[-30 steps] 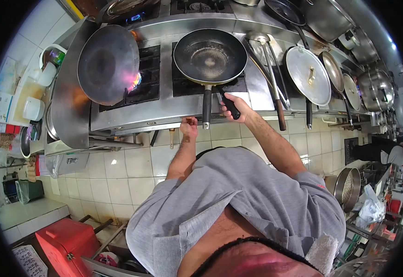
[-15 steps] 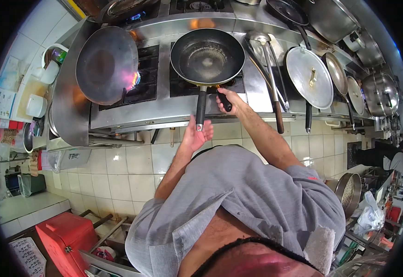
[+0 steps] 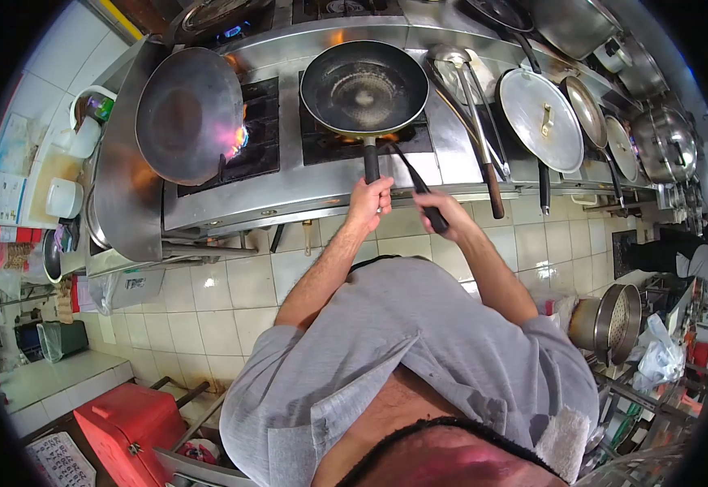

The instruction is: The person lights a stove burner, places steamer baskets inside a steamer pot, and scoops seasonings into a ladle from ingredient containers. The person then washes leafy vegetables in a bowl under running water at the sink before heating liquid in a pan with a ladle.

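Around pan handle, left hand closed

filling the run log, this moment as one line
left hand: gripping pan handle; right hand: holding black-handled tool; frying pan: over burner, orange glow beneath; wok: flame at edge

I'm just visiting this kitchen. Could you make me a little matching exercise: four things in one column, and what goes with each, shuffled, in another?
Column one
1. Left hand
2. Right hand
3. Wok
4. Big round lid

Column two
A. Has a flame beside its edge
B. Holds a black tool
C. Has a gold-coloured grip on top
D. Holds the frying pan by its handle

Right pairs: 1-D, 2-B, 3-A, 4-C
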Tool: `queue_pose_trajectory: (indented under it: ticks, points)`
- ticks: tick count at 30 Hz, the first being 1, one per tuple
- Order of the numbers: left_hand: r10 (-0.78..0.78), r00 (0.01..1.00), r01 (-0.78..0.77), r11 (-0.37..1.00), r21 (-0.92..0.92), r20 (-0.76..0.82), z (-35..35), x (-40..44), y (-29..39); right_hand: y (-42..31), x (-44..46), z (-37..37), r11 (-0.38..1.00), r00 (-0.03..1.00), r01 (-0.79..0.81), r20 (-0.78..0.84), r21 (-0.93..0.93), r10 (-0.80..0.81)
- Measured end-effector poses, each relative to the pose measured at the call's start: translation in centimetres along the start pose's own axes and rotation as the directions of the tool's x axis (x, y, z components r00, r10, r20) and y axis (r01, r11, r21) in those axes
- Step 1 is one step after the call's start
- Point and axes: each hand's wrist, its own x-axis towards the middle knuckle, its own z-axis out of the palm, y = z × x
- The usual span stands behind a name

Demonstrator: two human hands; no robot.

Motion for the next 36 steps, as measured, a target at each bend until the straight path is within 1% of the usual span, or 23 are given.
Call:
queue_pose_trajectory:
  ticks: [3, 5, 7, 9, 10, 14, 15, 16, 17, 18, 19, 21, 23, 25, 26, 27, 29, 31, 32, 33, 34, 35, 36]
  points:
    - [0.024, 1.000, -0.024, 0.999, 0.033, -0.007, -0.2, 0.0, -0.5, 1.7, -6.0, -0.6, 0.987, 0.982, 0.160, -0.105, 0.025, -0.156]
    - [-0.005, 0.998, 0.015, 0.988, -0.155, 0.064, -0.4, -0.4, -0.5, 2.1, -10.5, -0.8, 0.952, 0.924, 0.302, -0.233, -0.044, -0.303]
    - [-0.055, 0.981, 0.093, 0.976, -0.199, 0.186, -2.8, 0.1, -1.5, 2.2, -15.6, -0.7, 0.898, 0.762, 0.396, -0.475, -0.195, -0.439]
    - [-0.171, 0.907, 0.313, 0.885, -0.344, 0.385, -5.0, -0.1, -2.9, 2.4, -21.1, -2.1, 0.837, 0.583, 0.433, -0.604, -0.333, -0.542]
    - [-0.263, 0.920, 0.347, 0.889, -0.298, 0.289, -6.5, 0.2, -4.4, 3.0, -24.2, -3.7, 0.771, 0.423, 0.400, -0.646, -0.496, -0.635]
    - [-0.480, 0.875, 0.469, 0.874, 0.127, 0.067, -15.5, -0.8, -10.9, 4.2, -37.9, -4.0, 0.575, -0.143, 0.027, -0.572, -0.818, -0.807]
    - [-0.434, 0.897, 0.429, 0.810, 0.400, -0.085, -20.4, -0.2, -14.4, 4.5, -41.4, -3.5, 0.552, -0.260, -0.051, -0.523, -0.832, -0.812]
    - [-0.420, 0.904, 0.322, 0.551, 0.770, -0.078, -24.6, -0.8, -15.4, 4.5, -44.2, -1.3, 0.592, -0.369, -0.035, -0.540, -0.805, -0.756]
    - [-0.341, 0.937, 0.159, 0.216, 0.963, -0.078, -24.1, -4.6, -13.7, 5.0, -47.4, -0.3, 0.546, -0.406, -0.014, -0.495, -0.837, -0.768]
    - [-0.370, 0.928, 0.090, 0.105, 0.990, -0.045, -25.6, -5.5, -13.9, 5.6, -50.2, 0.6, 0.513, -0.513, -0.130, -0.386, -0.848, -0.767]
    - [-0.419, 0.907, 0.090, 0.095, 0.991, -0.042, -26.5, -5.9, -14.5, 7.0, -53.6, 0.3, 0.475, -0.601, -0.394, -0.171, -0.787, -0.780]
    - [-0.496, 0.862, 0.195, 0.137, 0.971, -0.103, -28.5, -5.6, -15.5, 8.6, -59.9, 3.3, 0.530, -0.629, -0.704, 0.068, -0.473, -0.774]
    - [-0.537, 0.830, 0.251, 0.115, 0.961, -0.153, -28.6, -5.4, -16.3, 10.7, -65.4, 6.3, 0.575, -0.623, -0.782, 0.277, -0.241, -0.731]
    - [-0.554, 0.812, 0.274, 0.085, 0.958, -0.184, -27.9, -5.9, -17.1, 10.4, -68.7, 10.4, 0.618, -0.653, -0.752, 0.390, -0.230, -0.649]
    - [-0.560, 0.809, 0.268, 0.077, 0.960, -0.181, -27.5, -6.2, -17.6, 14.4, -75.8, 7.7, 0.751, -0.747, -0.654, 0.080, 0.089, -0.660]
    - [-0.565, 0.806, 0.260, 0.073, 0.963, -0.174, -27.2, -6.7, -18.2, 14.9, -77.3, 8.8, 0.754, -0.750, -0.649, 0.082, 0.100, -0.657]
    - [-0.582, 0.800, 0.237, 0.084, 0.968, -0.145, -26.7, -7.7, -19.8, 14.7, -80.9, 13.1, 0.663, -0.542, -0.748, 0.601, -0.027, -0.587]
    - [-0.630, 0.774, 0.180, 0.123, 0.976, -0.064, -26.1, -8.3, -22.1, 16.9, -85.9, 15.4, 0.715, -0.477, -0.682, 0.647, 0.155, -0.595]
    - [-0.661, 0.750, 0.155, 0.167, 0.974, -0.006, -26.4, -8.3, -23.1, 18.5, -88.9, 16.5, 0.619, -0.393, -0.775, 0.671, 0.126, -0.629]
    - [-0.682, 0.729, 0.122, 0.218, 0.968, 0.061, -26.2, -8.3, -24.4, 19.5, -91.9, 16.3, 0.717, -0.218, -0.602, 0.791, 0.352, -0.572]
    - [-0.684, 0.724, 0.108, 0.246, 0.963, 0.093, -26.3, -8.4, -25.0, 19.7, -91.1, 19.1, 0.785, -0.463, -0.590, 0.717, 0.190, -0.522]
    - [-0.601, 0.793, 0.087, 0.283, 0.955, 0.105, -21.6, -12.8, -24.4, 19.9, -91.6, 20.5, 0.737, -0.313, -0.552, 0.722, 0.390, -0.617]
    - [-0.638, 0.765, 0.048, 0.190, 0.981, 0.086, -15.9, -17.3, -22.0, 20.9, -91.3, 23.1, 0.812, -0.628, -0.532, 0.532, 0.240, -0.568]
